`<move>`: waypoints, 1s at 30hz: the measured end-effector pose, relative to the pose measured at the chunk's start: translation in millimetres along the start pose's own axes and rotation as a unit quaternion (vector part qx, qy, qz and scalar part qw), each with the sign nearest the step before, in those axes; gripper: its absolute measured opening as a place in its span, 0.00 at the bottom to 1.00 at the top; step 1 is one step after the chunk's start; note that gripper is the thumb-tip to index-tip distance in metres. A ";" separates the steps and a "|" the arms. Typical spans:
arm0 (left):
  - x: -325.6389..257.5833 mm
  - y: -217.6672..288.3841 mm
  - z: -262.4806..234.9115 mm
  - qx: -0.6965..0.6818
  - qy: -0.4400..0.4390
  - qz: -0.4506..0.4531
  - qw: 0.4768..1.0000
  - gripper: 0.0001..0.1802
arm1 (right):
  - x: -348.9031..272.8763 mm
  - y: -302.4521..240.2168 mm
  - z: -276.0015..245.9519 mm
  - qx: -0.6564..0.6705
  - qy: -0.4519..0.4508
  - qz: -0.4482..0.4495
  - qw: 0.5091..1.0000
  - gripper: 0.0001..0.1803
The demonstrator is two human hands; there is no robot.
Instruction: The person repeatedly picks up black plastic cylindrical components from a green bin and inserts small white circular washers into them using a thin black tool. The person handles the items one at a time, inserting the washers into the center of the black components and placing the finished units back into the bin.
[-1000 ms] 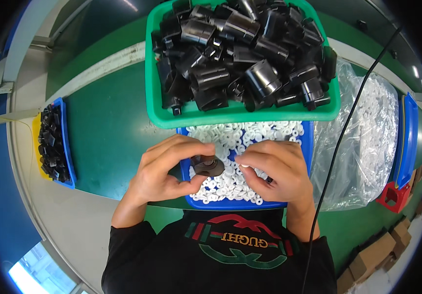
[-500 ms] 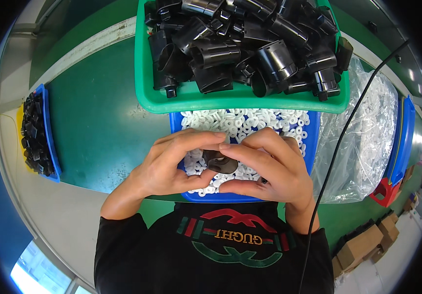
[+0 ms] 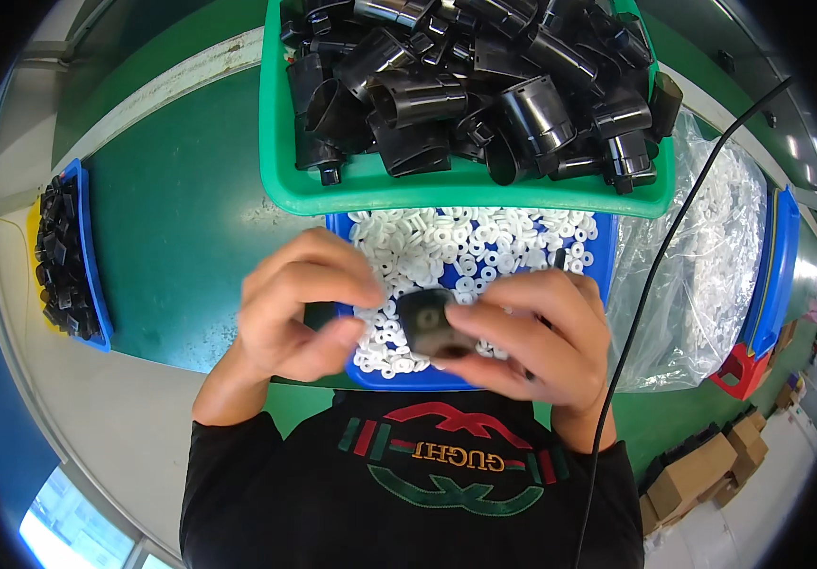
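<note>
My right hand (image 3: 550, 332) grips a black plastic cup-shaped part (image 3: 424, 321) by its right side, fingers and thumb closed on it. The part is blurred, with a pale ring-like spot showing inside. A thin dark rod (image 3: 560, 257) pokes out behind the right fingers; I cannot make out what it is. To the left of the part, my left hand (image 3: 299, 308) is apart from it, thumb and fingers spread with nothing between them, fingertips slightly smeared. Below both hands lies a blue tray (image 3: 399, 381) strewn with small white washers (image 3: 427, 237).
A green bin (image 3: 370, 197) heaped with black plastic housings (image 3: 418, 100) stands beyond the blue tray, overlapping its far edge. On the right lies a clear bag of white parts (image 3: 712, 275). A black cable (image 3: 660, 261) hangs across the right side. A far-left bin holds black pieces (image 3: 62, 256).
My left hand has let go of the black part and moved left, its fingers parting. The right hand keeps the part, which has turned and shows its inside more.
</note>
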State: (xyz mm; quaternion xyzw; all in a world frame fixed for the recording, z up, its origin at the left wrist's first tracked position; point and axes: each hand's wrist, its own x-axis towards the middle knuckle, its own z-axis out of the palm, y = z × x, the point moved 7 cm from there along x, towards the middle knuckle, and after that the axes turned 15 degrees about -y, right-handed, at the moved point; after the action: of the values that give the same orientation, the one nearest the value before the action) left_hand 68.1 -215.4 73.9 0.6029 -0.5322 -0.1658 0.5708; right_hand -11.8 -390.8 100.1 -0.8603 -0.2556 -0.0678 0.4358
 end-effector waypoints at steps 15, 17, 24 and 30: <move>11.4 0.2 0.0 0.067 -0.050 -0.052 0.995 0.21 | -0.8 8.1 8.8 -0.012 -0.009 0.010 1.000 0.26; 22.6 3.3 10.6 0.115 -0.076 -0.130 0.982 0.30 | 3.3 4.5 7.5 0.005 -0.030 0.007 1.000 0.24; 26.3 -5.5 38.6 0.073 -0.144 -0.079 0.984 0.21 | 13.1 -9.7 -1.2 0.018 -0.054 0.008 0.998 0.22; 40.7 -4.2 43.7 0.018 -0.129 -0.090 0.987 0.17 | 9.3 -27.1 -48.5 0.308 0.071 -0.106 0.943 0.08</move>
State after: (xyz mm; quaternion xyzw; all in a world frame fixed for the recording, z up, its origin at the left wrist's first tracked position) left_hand 50.2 -272.4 74.0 0.6315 -0.5482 -0.2835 0.4693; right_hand -12.1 -412.1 152.3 -0.6452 -0.3220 -0.0930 0.6866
